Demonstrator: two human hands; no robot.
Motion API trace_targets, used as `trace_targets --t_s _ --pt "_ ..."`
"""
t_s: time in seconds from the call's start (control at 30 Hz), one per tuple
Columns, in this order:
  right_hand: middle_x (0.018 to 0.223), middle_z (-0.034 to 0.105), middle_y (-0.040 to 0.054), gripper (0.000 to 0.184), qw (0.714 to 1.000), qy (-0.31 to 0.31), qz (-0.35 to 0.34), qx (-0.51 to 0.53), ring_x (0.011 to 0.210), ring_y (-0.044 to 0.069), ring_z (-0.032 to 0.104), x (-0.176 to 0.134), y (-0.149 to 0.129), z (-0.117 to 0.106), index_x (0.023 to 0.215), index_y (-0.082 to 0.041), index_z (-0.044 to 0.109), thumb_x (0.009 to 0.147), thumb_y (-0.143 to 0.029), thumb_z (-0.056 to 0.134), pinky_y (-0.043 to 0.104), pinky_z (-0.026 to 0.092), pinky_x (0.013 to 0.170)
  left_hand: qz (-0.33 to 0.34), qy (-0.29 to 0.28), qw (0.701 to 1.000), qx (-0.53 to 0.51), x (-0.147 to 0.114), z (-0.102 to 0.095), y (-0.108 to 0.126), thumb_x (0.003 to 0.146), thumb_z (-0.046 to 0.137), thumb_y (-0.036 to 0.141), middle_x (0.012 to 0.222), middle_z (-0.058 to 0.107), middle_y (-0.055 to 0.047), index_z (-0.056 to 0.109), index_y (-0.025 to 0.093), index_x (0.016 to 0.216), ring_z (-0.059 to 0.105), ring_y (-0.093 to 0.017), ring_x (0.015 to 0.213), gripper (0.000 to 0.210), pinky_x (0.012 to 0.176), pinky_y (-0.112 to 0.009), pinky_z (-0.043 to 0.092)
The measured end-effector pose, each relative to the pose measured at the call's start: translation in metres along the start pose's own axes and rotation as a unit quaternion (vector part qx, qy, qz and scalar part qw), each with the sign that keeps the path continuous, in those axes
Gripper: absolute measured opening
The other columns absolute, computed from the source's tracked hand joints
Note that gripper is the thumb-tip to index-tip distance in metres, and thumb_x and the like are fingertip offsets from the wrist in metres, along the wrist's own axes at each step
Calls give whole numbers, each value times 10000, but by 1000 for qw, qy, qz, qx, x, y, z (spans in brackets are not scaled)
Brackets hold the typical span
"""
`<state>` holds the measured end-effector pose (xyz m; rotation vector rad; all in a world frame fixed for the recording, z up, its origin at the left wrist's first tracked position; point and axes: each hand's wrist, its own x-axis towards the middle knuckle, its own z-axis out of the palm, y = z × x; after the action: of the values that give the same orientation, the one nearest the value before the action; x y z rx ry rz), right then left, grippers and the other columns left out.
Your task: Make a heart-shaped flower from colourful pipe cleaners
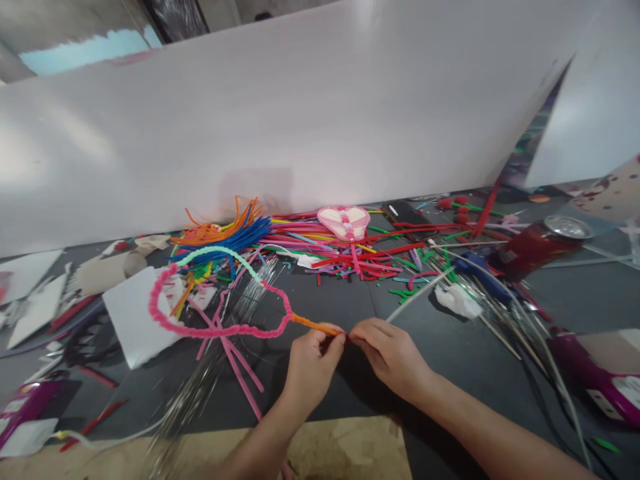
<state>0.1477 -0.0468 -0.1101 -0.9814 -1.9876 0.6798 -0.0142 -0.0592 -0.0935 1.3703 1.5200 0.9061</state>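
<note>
My left hand pinches an orange wrapped stem. From the stem's far end, a fuzzy pipe-cleaner loop reaches out to the left, mostly bright pink with a mint-green stretch along its top. Close against the left fingertips, my right hand is closed at the stem's near end, where a small bit of red shows between the fingers. What exactly the right fingers grip is hidden. A pale stick slants up behind the right hand. Beneath the loop lie pink pipe cleaners and thin metal wires.
Bundled orange and blue pipe cleaners lie at the back, beside a pink-and-cream heart. A red can and purple glue gun stand right, with a cable running forward. White paper is left; a white board rises behind.
</note>
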Motion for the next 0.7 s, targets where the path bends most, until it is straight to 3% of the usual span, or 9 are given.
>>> trace_targets --t_s 0.13,0.37,0.47,0.53,0.7 --pt "762 640 39 208 1000 -16 12 16 686 136 595 1 -2 -1 829 -204 584 887 -132 398 225 470 623 39 -1 998 50 -2 -1 2 767 547 232 732 708 -24 680 178 770 642 -158 663 143 625 -230 484" --pt "646 591 -19 141 968 -35 203 142 589 113 543 5 -7 -3 734 -187 572 837 -213 480 205 438 553 71 -11 995 64 -3 -1 4 765 550 195 763 711 -30 676 186 730 641 -158 690 131 663 -237 496" --pt "629 587 -26 99 957 -19 240 164 566 110 533 5 -7 -1 747 -181 578 807 -239 524 201 436 531 51 -13 998 39 -3 0 2 776 544 230 771 706 -39 670 174 753 640 -157 684 140 649 -235 503" --pt "650 604 -19 99 965 -10 226 135 590 117 547 4 -8 -1 761 -187 585 818 -231 518 209 441 554 43 -11 999 26 -3 0 2 776 548 244 778 706 -42 668 170 757 642 -157 691 143 653 -234 507" --pt "762 637 31 152 994 -19 96 37 675 141 589 -1 -7 -1 835 -201 592 884 -195 448 237 454 624 45 -3 999 19 -2 0 0 783 553 256 771 705 -38 668 169 779 646 -158 695 144 656 -233 508"
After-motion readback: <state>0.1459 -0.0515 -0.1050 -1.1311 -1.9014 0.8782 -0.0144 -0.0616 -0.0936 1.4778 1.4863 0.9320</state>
